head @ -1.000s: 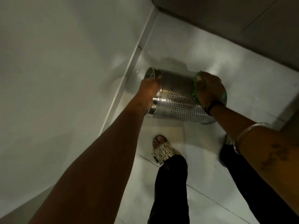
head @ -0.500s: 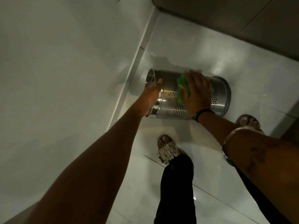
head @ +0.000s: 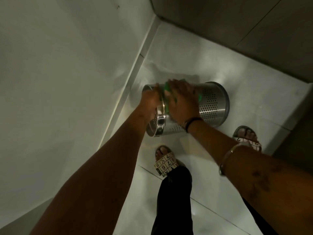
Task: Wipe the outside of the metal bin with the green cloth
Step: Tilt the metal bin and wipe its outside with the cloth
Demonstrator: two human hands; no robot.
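A perforated metal bin is tipped on its side above the pale floor, with its open mouth toward the left wall and its base to the right. My left hand grips the rim at the mouth. My right hand presses the green cloth flat against the bin's upper side close to the rim. Most of the cloth is hidden under my palm and fingers.
A white wall runs close along the left and a darker wall closes the corner behind the bin. My two sandalled feet stand on the glossy tiled floor just below the bin.
My right hand slid the cloth leftward along the bin, from the base end to near the rim. The left hand kept its hold on the rim.
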